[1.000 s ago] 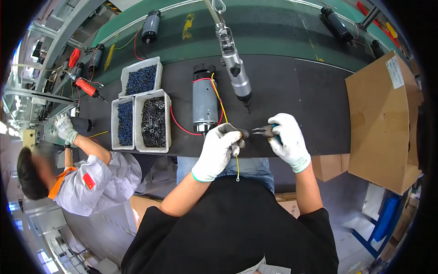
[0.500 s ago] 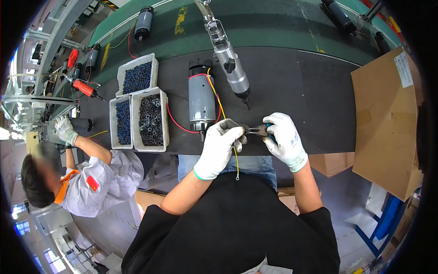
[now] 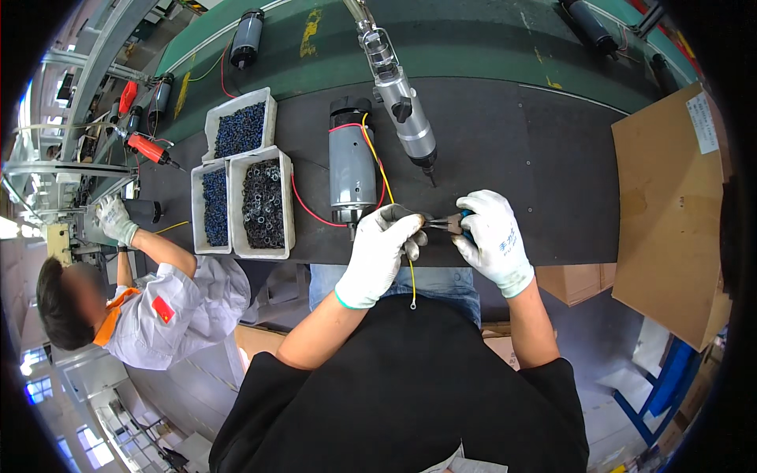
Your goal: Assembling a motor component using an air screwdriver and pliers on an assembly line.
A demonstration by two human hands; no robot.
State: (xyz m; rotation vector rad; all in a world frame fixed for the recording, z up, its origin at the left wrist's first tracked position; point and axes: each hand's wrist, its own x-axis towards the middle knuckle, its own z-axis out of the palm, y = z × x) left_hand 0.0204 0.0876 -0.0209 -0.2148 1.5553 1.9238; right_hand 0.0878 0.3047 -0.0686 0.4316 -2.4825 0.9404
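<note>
Three white bins (image 3: pixel 291 197) of small parts are grouped near the tabletop's (image 3: pixel 568 181) front edge. Beside them, close to that edge, a grey motor (image 3: pixel 352 169) is seen. The gloved left hand (image 3: pixel 380 254) is closed in a pinch; what is held cannot be told. Below it, a yellow wire (image 3: pixel 412 280) is hung past the edge. Pliers (image 3: pixel 453 224), pointed at its fingertips, are gripped by the gloved right hand (image 3: pixel 497 243). A carton (image 3: pixel 670 213) is set along the right edge.

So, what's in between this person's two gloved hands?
Blue-handled pliers bridge the gap, as the head view shows: the right hand grips them, and their metal nose reaches the left hand. What it may pinch there is too small to tell.
</note>
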